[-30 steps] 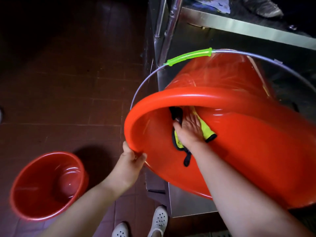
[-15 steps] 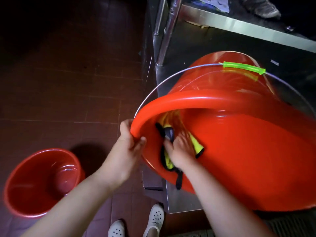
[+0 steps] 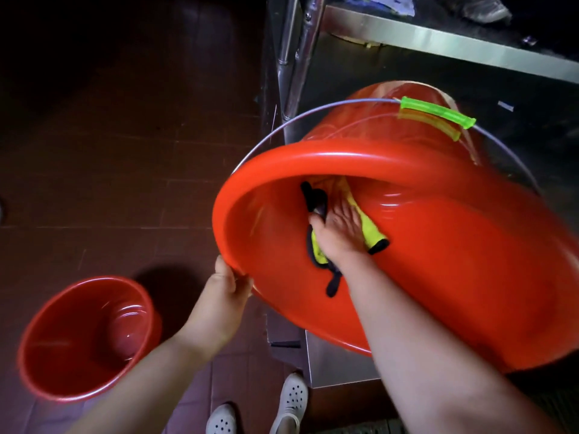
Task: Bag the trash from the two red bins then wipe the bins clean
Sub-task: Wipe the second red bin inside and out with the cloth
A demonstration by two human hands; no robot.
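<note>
Over dark floor tiles (image 3: 109,183), my left hand (image 3: 224,296) grips the light, slick red bucket (image 3: 438,261) by its stiff rim while my right hand (image 3: 336,233) presses a soft yellow cloth (image 3: 372,233) flat inside.

Single head view, looking steeply down, close over hands (image 3: 336,234), floor (image 3: 109,167).
</note>
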